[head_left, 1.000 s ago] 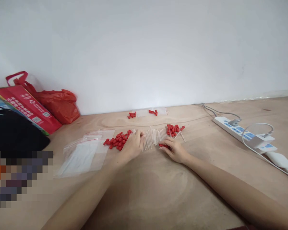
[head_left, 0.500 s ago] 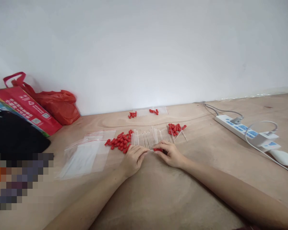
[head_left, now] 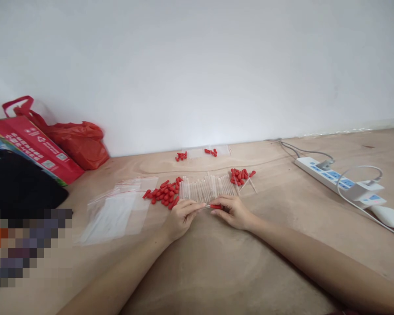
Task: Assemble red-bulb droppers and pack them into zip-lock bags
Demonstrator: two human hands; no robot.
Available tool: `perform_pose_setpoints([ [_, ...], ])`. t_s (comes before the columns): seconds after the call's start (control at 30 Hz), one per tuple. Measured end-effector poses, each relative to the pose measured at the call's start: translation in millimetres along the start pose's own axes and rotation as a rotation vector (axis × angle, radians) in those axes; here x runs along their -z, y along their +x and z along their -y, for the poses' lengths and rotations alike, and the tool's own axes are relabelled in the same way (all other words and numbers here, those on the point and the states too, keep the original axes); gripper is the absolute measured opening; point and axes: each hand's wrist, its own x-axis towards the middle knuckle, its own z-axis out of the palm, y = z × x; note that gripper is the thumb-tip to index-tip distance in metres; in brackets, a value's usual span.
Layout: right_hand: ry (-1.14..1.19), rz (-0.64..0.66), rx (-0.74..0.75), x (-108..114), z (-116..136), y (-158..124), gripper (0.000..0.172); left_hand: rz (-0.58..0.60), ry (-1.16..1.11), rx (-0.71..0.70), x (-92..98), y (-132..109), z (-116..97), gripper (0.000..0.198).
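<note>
My left hand [head_left: 184, 215] is closed on a thin clear glass dropper tube [head_left: 208, 207]. In my right hand [head_left: 233, 212], a red rubber dropper bulb [head_left: 216, 206] is pinched between thumb and fingers. Tube and bulb lie in line, with their ends meeting; how far the tube sits inside the bulb is hidden. Just beyond both hands a row of clear tubes [head_left: 200, 189] is spread on the wooden table [head_left: 197, 271]. Beside my left hand lies a pile of loose red bulbs [head_left: 164, 191]. Another red cluster [head_left: 239, 176], some bulbs with tubes attached, lies past my right hand.
Clear zip bags [head_left: 111, 214] lie at left. Near the wall is another clear bag [head_left: 194, 152] with red bulbs around it. A white power strip [head_left: 328, 176] with cables stands at right. A red plastic bag [head_left: 80, 144] and a black cloth item [head_left: 22, 183] sit at far left.
The hands stay almost in place with the tube and bulb between them. My left fingers have shifted slightly along the tube. The view has moved a little.
</note>
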Motion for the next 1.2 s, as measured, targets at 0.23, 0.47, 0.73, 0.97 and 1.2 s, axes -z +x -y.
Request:
perform_pose_setpoints([
  [0.23, 0.001, -0.006, 0.049, -0.5, 1.2, -1.5, 0.017, 0.035, -0.002, -0.022, -0.9, -0.4, 1.8, 0.021],
  [0.47, -0.048, 0.02, 0.093, -0.1, 0.6, -3.3, 0.018, 0.085, 0.051, -0.077, -1.7, -3.0, 0.8, 0.023],
  [0.73, -0.082, 0.06, 0.15, -0.7, -0.2, -5.5, 0.018, 0.081, 0.09, -0.113, -2.1, -3.7, -2.5, 0.021],
  [0.97, -0.137, 0.074, 0.158, -0.5, -0.4, -4.6, 0.019, 0.048, 0.157, -0.088, -4.8, -3.6, -8.4, 0.02],
  [1.2, -0.176, 0.137, 0.156, 0.1, 0.1, -2.7, 0.019, 0.024, 0.167, -0.076, -6.7, -3.3, -12.7, 0.035],
])
